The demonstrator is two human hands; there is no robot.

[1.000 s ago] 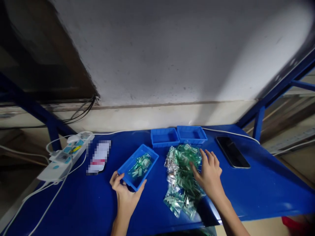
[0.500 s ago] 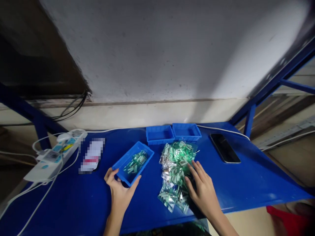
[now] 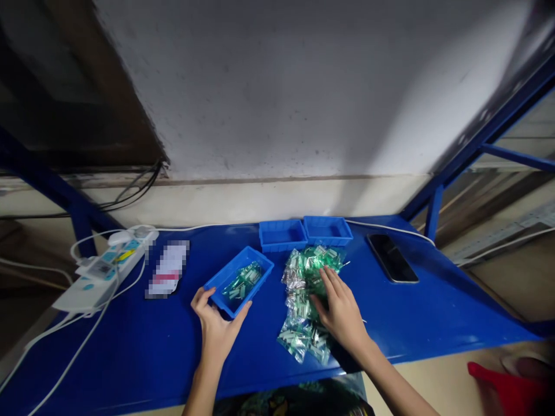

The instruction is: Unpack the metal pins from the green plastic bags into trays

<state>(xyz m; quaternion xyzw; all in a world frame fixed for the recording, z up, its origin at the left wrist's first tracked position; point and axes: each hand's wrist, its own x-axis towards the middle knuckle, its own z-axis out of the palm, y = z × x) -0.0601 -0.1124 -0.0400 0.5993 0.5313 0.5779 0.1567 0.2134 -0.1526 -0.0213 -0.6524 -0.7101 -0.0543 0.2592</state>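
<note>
With thumb and fingers round its near end, my left hand (image 3: pixel 218 323) grips a blue plastic bin (image 3: pixel 230 272). Inside that bin lie small clear-green packets (image 3: pixel 243 281) with pale strip-like pieces in them. To the right spreads a heap of similar clear plastic packets (image 3: pixel 299 303), some greenish, some silvery. My right hand (image 3: pixel 342 315) rests over the heap's right side, its fingers stretched out and close together. Its fingertips touch the packets, and it hides part of them. No packet shows lifted in that hand.
Two more blue bins (image 3: pixel 282 236) stand side by side behind the heap. A dark phone (image 3: pixel 393 258) lies at the right, and a blurred-out phone-like object (image 3: pixel 168 268) at the left. A white power strip (image 3: pixel 106 268) with cables sits on the blue table (image 3: pixel 151 358) at far left.
My right hand has moved up and left over the heap of packets. My left hand still holds the bin in about the same place. The view has shifted slightly.
</note>
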